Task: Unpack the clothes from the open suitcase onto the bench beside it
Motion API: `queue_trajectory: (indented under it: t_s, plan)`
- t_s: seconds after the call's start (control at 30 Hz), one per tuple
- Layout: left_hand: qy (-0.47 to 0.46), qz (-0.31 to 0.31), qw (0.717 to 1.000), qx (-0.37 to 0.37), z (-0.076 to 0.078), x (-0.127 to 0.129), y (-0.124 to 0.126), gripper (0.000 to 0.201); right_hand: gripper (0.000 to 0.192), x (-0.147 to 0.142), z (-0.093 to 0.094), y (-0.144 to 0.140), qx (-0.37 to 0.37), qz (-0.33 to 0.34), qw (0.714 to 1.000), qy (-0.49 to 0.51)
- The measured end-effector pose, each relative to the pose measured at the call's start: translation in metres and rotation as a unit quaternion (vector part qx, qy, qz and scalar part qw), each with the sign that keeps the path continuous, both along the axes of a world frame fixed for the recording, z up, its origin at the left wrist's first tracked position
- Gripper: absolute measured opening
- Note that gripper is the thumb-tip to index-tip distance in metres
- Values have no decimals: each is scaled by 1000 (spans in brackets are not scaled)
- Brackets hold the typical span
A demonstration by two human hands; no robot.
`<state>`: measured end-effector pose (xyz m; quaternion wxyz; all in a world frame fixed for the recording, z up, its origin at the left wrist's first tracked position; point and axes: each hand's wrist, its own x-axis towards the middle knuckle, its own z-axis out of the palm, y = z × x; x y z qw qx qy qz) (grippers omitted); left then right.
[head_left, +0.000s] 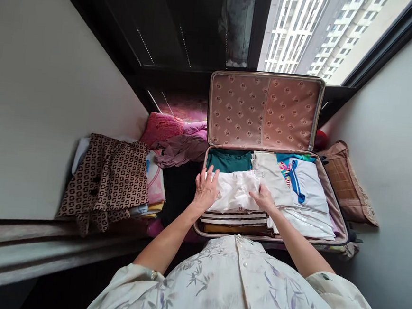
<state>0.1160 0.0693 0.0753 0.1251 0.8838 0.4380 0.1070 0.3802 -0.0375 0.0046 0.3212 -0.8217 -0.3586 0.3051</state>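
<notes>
A folded white garment lies in the left half of the open suitcase, on top of a brown-and-white striped garment. My left hand rests on its left end, fingers stretched and spread. At its right end, my right hand grips the edge with the thumb on top; its other fingers are partly hidden. Behind the white garment is a folded dark green garment. Cream folded clothing and a white garment with a blue strap fill the right half.
The suitcase lid stands upright against the window. To the left is a pile of clothes topped by a brown patterned garment, with pink fabric behind it. A brown woven bag leans by the right wall.
</notes>
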Motion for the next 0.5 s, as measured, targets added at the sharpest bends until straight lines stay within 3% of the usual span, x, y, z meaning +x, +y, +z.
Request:
queue_trajectory:
  t_s: [0.1, 0.27, 0.37, 0.5]
  plan:
    - [0, -80, 997, -7, -10, 18, -5, 72, 58, 38, 4, -2, 1, -53, 995, -83]
    - [53, -92, 992, -65, -63, 24, -11, 71, 67, 103, 0, -9, -123, -124, 977, -120]
    - [61, -97, 991, -64, -79, 17, -11, 73, 73, 111, -9, -13, -166, -116, 974, -105]
    - [61, -93, 991, -67, -78, 16, -9, 74, 64, 105, -17, -11, -193, -112, 970, -92]
